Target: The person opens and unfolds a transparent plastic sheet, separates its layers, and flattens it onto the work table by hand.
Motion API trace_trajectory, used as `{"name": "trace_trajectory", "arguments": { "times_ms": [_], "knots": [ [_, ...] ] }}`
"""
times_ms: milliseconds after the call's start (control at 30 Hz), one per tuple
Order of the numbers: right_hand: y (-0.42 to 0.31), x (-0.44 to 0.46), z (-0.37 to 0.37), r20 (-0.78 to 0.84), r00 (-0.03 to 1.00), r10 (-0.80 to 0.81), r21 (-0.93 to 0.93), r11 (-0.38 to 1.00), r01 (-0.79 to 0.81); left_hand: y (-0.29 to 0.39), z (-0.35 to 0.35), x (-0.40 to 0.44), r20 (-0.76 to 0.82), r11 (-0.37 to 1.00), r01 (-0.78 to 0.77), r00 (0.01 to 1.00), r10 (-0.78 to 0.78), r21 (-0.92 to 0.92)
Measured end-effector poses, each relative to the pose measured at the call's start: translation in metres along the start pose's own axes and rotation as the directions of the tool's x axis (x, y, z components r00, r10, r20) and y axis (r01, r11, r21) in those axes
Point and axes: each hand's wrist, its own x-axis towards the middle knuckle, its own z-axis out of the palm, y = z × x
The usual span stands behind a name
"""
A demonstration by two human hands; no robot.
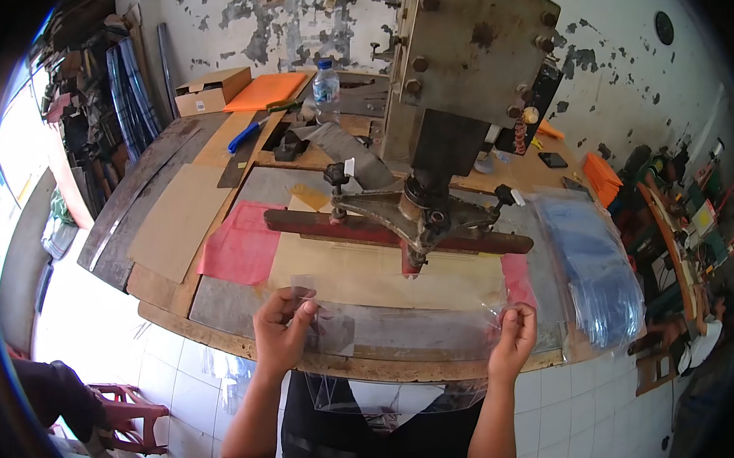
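Observation:
A clear plastic sheet [412, 329] is stretched between my two hands at the table's front edge. My left hand [285, 327] pinches its left end, and my right hand [513, 337] pinches its right end. Just beyond the sheet, a press head with a long red bar [342, 230] stands over a yellowish sheet [328, 276]. Pink material [241, 243] shows at the left of that sheet, with another pink piece [517, 278] at the right. The sheet's lower part hangs past the edge in front of my lap.
Stacked clear plastic pieces [589, 260] lie at the right. Farther back are a water bottle [326, 96], a blue-handled tool [247, 136], a cardboard box [212, 92] and a phone [552, 160]. A red stool [129, 415] stands lower left. Other people are partly visible at both sides.

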Motion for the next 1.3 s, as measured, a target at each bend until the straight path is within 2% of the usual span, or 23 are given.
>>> {"name": "trace_trajectory", "arguments": {
  "times_ms": [33,100,167,433,500,633,767,800,833,867,900,1000,1033,1100,1167,1300],
  "knots": [
    [0.001,-0.001,0.000,-0.011,1.000,0.023,0.000,1.000,-0.023,-0.004,-0.003,0.000,0.002,1.000,0.007,1.000,-0.007,0.002],
    [-0.001,-0.001,0.001,-0.023,0.998,0.053,-0.005,0.999,-0.053,-0.014,-0.011,0.000,0.012,0.986,-0.062,0.998,0.061,0.157],
    [-0.005,-0.001,0.001,-0.020,0.992,0.124,-0.036,0.991,-0.125,-0.009,-0.008,-0.001,0.012,0.991,-0.033,0.999,0.032,0.131],
    [-0.004,-0.002,0.001,-0.049,0.993,0.106,-0.053,0.993,-0.108,-0.008,-0.006,0.001,0.026,0.996,-0.013,1.000,0.011,0.083],
    [-0.004,-0.002,0.001,-0.046,0.995,0.091,-0.052,0.994,-0.093,-0.002,-0.004,0.001,0.010,0.995,0.042,0.999,-0.043,0.090],
    [-0.003,-0.002,0.001,-0.041,0.994,0.104,-0.028,0.994,-0.105,-0.007,-0.007,0.002,0.023,0.993,0.021,0.999,-0.023,0.117],
    [0.001,-0.003,-0.007,0.010,0.990,0.144,-0.014,0.989,-0.144,-0.007,-0.005,0.003,0.034,0.999,0.033,0.999,-0.034,0.033],
    [0.002,-0.002,-0.006,0.007,0.991,0.136,-0.011,0.991,-0.136,-0.008,-0.006,0.003,0.034,0.999,0.046,0.998,-0.047,0.013],
    [0.003,0.000,-0.004,0.014,0.998,0.054,-0.033,0.998,-0.054,-0.009,-0.007,0.004,0.038,0.999,0.036,0.999,-0.036,0.010],
    [0.000,0.002,-0.001,0.023,0.999,-0.030,-0.054,0.998,0.031,-0.009,-0.009,0.004,0.049,0.999,0.016,0.999,-0.018,0.049],
    [-0.006,0.005,0.002,0.019,0.999,-0.045,-0.049,0.998,0.046,-0.008,-0.010,0.004,0.060,0.996,-0.009,0.998,0.003,0.087],
    [-0.038,0.024,0.011,0.191,0.978,-0.077,0.148,0.988,0.049,0.002,-0.011,0.007,0.090,0.999,-0.052,0.995,0.053,-0.014],
    [-0.049,0.037,0.005,0.195,0.975,-0.106,0.165,0.984,0.074,0.013,-0.010,0.014,0.083,0.996,-0.082,0.993,0.083,-0.018],
    [-0.076,0.054,-0.005,0.394,0.918,-0.031,0.096,0.995,-0.007,0.048,-0.008,0.021,0.129,0.974,-0.208,0.967,0.218,-0.089],
    [-0.129,0.078,0.014,0.360,0.933,-0.022,0.100,0.995,-0.015,0.095,-0.006,0.038,0.183,0.956,-0.281,0.939,0.293,-0.086],
    [-0.200,0.140,0.033,0.310,0.925,-0.220,0.065,0.976,0.210,0.176,0.006,0.094,0.217,0.892,-0.446,0.866,0.451,-0.074]
  ]
}}
